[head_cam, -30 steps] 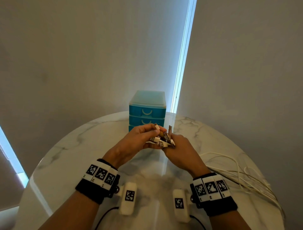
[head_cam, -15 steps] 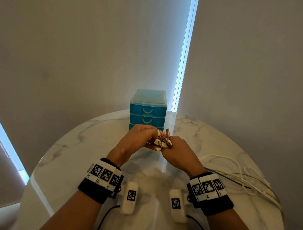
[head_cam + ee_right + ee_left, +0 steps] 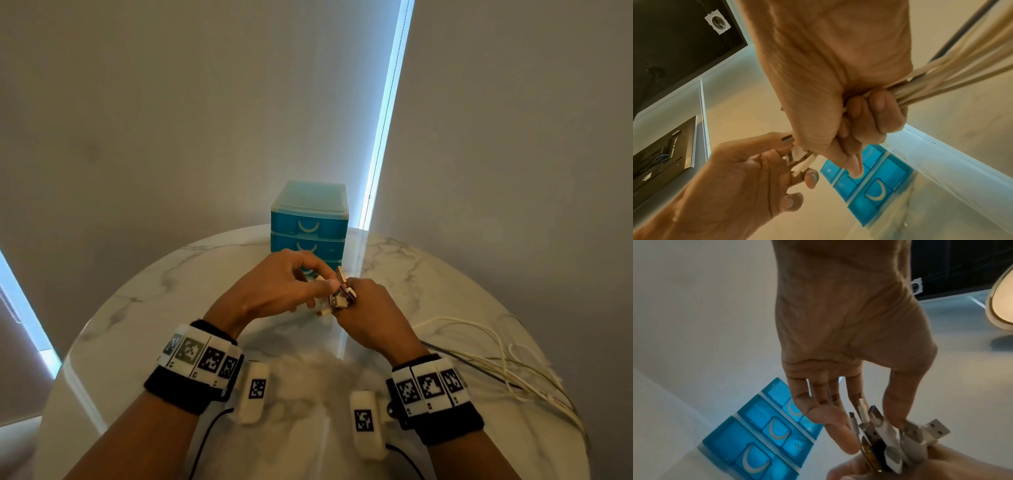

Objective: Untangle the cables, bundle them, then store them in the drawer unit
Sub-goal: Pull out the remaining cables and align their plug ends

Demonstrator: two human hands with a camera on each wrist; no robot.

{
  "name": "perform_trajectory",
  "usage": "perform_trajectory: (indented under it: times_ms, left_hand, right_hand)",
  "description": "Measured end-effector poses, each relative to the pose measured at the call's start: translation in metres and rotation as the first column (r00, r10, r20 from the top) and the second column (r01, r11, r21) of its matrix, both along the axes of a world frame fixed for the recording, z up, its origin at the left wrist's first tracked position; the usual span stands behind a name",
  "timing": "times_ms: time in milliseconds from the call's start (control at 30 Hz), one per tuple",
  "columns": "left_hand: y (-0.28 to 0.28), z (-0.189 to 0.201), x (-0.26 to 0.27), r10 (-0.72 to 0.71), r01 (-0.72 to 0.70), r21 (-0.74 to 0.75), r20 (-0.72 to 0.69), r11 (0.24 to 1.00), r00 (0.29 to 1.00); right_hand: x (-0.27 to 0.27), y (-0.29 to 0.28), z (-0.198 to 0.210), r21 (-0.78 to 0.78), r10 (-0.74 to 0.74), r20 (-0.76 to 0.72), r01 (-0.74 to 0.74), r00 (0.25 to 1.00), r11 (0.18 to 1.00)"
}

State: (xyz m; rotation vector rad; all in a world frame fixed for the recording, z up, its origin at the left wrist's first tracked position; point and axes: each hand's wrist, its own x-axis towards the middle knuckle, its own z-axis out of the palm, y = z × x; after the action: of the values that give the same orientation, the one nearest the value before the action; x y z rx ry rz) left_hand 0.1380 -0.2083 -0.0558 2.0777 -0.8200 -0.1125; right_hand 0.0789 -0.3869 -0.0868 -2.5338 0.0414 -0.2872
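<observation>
Several white cables and a dark one (image 3: 479,356) trail across the right of the marble table (image 3: 144,308). My right hand (image 3: 363,308) grips them in a fist (image 3: 869,113), with their plug ends (image 3: 339,296) sticking out on the thumb side. My left hand (image 3: 329,281) pinches those USB plugs (image 3: 890,434) between thumb and fingers, just above the table. Behind both hands stands the blue three-drawer unit (image 3: 310,219), all its drawers closed (image 3: 760,431). How the cables lie inside the fist is hidden.
The round table ends close behind the drawer unit, against grey walls with a bright window strip (image 3: 383,120). Loose cable loops (image 3: 534,387) reach the table's right edge. Two white tagged blocks hang below my wrists (image 3: 255,390).
My left fingers have shifted over the plug ends, from lifting one plug to pinching the bunch. The right fist stays in about the same place.
</observation>
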Motion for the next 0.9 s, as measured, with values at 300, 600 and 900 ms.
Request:
perform_trajectory:
  times_ms: [300,600,900]
  left_hand:
    - [-0.011,-0.009,-0.002,0.095,-0.137,0.091,0.364,0.986,0.927]
    - [-0.017,-0.005,-0.006,0.125,-0.130,0.023,0.159,0.991,0.979]
    - [-0.020,-0.007,-0.007,0.154,-0.151,-0.108,0.017,0.983,0.988]
  right_hand:
    - [0.002,0.003,-0.003,-0.075,-0.075,-0.017,0.073,0.997,0.994]
    - [-0.003,0.005,0.002,-0.140,-0.115,-0.027,0.110,0.993,0.984]
    - [-0.004,0.007,0.004,-0.182,-0.109,-0.026,0.102,0.994,0.978]
